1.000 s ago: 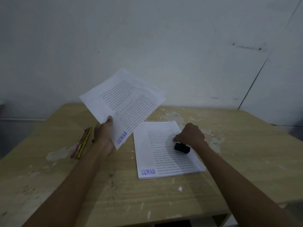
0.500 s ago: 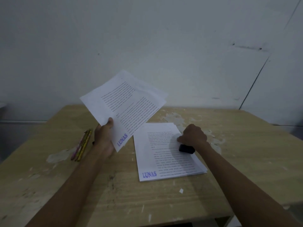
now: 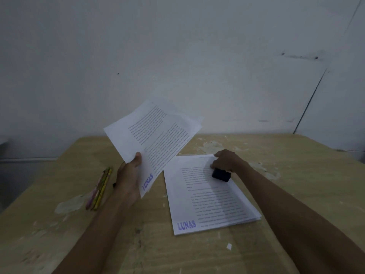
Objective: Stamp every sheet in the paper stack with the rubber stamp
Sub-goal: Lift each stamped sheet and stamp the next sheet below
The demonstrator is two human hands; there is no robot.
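Note:
A stack of printed white sheets (image 3: pixel 209 196) lies on the wooden table (image 3: pixel 296 194); its top sheet bears a blue "LUNAS" mark at the near left corner. My right hand (image 3: pixel 227 161) rests on the stack's far part and grips a black rubber stamp (image 3: pixel 221 175), which sits on the paper. My left hand (image 3: pixel 129 175) holds a few sheets (image 3: pixel 156 137) up in the air, left of the stack, thumb on top. The front sheet of those also shows a blue "LUNAS" mark near my palm.
Three coloured pencils (image 3: pixel 99 189) lie side by side on the table left of my left hand. The tabletop has patches of peeled veneer. A plain grey wall stands just behind the table's far edge.
My right hand with the stamp has slid a little toward the far end of the stack. The held sheets have stayed raised, nearly still.

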